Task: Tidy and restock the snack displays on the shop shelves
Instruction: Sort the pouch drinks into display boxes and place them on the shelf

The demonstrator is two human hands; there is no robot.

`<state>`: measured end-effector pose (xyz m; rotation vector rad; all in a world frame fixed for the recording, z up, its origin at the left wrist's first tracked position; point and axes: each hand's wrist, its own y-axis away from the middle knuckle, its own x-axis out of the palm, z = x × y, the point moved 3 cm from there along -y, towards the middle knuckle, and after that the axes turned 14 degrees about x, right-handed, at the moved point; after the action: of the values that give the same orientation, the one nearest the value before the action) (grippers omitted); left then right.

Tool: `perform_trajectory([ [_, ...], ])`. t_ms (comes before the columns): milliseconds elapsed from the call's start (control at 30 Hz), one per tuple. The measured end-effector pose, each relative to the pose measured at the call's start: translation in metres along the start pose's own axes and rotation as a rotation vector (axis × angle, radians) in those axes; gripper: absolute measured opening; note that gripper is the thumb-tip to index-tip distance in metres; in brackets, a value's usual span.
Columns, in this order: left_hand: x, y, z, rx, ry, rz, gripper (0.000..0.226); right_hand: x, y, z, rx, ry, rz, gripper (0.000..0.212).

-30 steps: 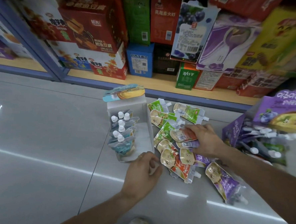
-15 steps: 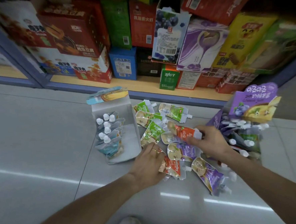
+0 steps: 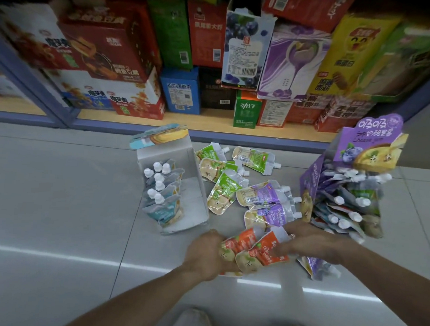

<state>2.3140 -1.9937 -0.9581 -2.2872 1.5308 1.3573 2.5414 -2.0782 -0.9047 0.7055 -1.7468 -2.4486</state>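
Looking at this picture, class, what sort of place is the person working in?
Most likely a small shop aisle: a low wooden shelf stacked with printed snack boxes, and a purple cardboard display box of spouted pouches on the tiled floor.

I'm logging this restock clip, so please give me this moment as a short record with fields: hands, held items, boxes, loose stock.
left hand: grips orange pouches
right hand: on the same orange pouches
white display box: on floor, partly filled, blue pouches upright
purple display box: on floor, crammed with pouches
loose on floor: green pouches, purple pouches
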Motion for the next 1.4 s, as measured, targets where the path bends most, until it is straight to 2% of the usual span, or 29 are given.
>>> perform_trajectory([
  [100, -0.004, 0.018, 0.009, -0.053, 0.415, -0.029, 0.047, 0.004, 0.003, 0.01, -0.066, -0.141, 0.04, 0.034],
  [200, -0.006, 0.03, 0.012, -0.061, 0.724, 0.061, 0.067, 0.015, -0.001, 0.016, -0.106, -0.249, 0.046, 0.056],
  [267, -0.005, 0.031, 0.011, -0.064, 0.893, 0.098, 0.069, 0.022, -0.007, 0.018, -0.114, -0.278, 0.035, 0.067],
  [367, 0.006, 0.028, 0.01, -0.196, 1.217, 0.05, 0.059, 0.026, -0.01, 0.021, -0.111, -0.277, 0.013, 0.069],
  [433, 0.009, 0.029, 0.006, -0.227, 1.269, -0.022, 0.043, 0.027, -0.012, 0.02, -0.098, -0.262, 0.008, 0.071],
  [500, 0.011, 0.029, 0.005, -0.218, 1.243, -0.087, 0.03, 0.028, -0.014, 0.018, -0.099, -0.223, -0.033, 0.073],
  [600, 0.013, 0.025, 0.006, -0.227, 1.246, -0.149, 0.044, 0.032, -0.017, 0.01, -0.096, -0.141, -0.115, 0.074],
  [700, 0.016, 0.015, 0.004, -0.226, 1.143, -0.155, 0.056, 0.035, -0.019, 0.002, -0.075, -0.119, -0.136, 0.071],
  [767, 0.021, 0.006, -0.001, -0.196, 1.029, -0.121, 0.052, 0.035, -0.019, -0.003, -0.076, -0.082, -0.177, 0.058],
  [833, 0.028, -0.003, -0.005, -0.162, 0.915, -0.105, 0.047, 0.037, -0.02, -0.009, -0.062, -0.019, -0.257, 0.055],
  [933, 0.035, -0.013, -0.011, -0.15, 0.698, -0.183, 0.04, 0.042, -0.019, -0.014, -0.053, 0.173, -0.433, 0.064],
  [1033, 0.029, -0.018, -0.02, -0.07, 0.329, -0.232, 0.026, 0.042, -0.018, -0.016, -0.093, 0.307, -0.568, 0.071],
  [1133, 0.009, -0.021, -0.03, 0.051, 0.004, -0.335, 0.031, 0.032, -0.019, -0.014, -0.168, 0.195, -0.72, 0.061],
  [1233, -0.012, -0.036, -0.035, 0.166, -0.001, -0.478, 0.045, 0.012, -0.02, -0.002, -0.259, 0.043, -0.889, 0.054],
  [1300, -0.014, -0.055, -0.033, 0.172, -0.059, -0.398, 0.053, -0.004, -0.025, 0.014, -0.281, 0.027, -0.886, 0.057],
  [1400, -0.008, -0.075, -0.027, 0.168, -0.159, -0.186, 0.046, -0.021, -0.044, 0.036, -0.226, 0.153, -0.717, 0.054],
])
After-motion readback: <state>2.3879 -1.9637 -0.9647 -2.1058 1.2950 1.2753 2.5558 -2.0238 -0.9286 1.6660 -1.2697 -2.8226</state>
